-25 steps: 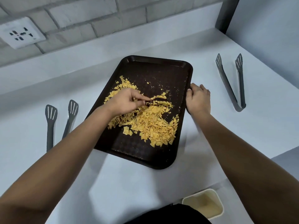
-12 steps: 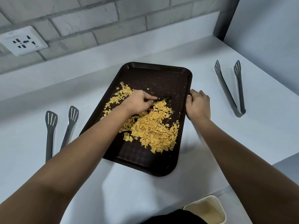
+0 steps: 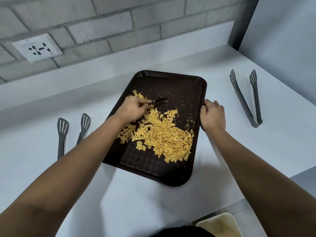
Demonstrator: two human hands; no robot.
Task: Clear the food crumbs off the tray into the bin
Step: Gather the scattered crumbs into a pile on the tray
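Dark brown rectangular plastic tray [image 3: 171, 79] lies flat on the pale grey countertop [image 3: 153, 202], turned at an angle. Using the tray as reference.

Yellow flaky food crumbs [image 3: 164, 135] sit in a loose heap on the tray's near-right half; a thinner scatter runs toward its left edge, and a few specks dot the far half.

Left hand [image 3: 132, 108] is over the tray's left-centre, fingers pinching a thin dark tool [image 3: 159, 101] whose tip points toward the tray's far-right part. What kind of tool it is can't be made out. Part of the crumbs is hidden under this hand.

Right hand [image 3: 212, 115] grips the tray's right rim about midway, fingers curled over the edge.

Cream-coloured open bin [image 3: 220, 224] is nearer than the tray's near-right corner, below counter level, well apart from the tray.

Grey slotted tongs [image 3: 246, 98] lie on the counter right of the tray, arms spread. A second grey slotted pair [image 3: 71, 132] lies left of the tray, partly behind the left forearm.

White wall socket [image 3: 37, 47] sits on the grey brick wall, far-left of the tray.
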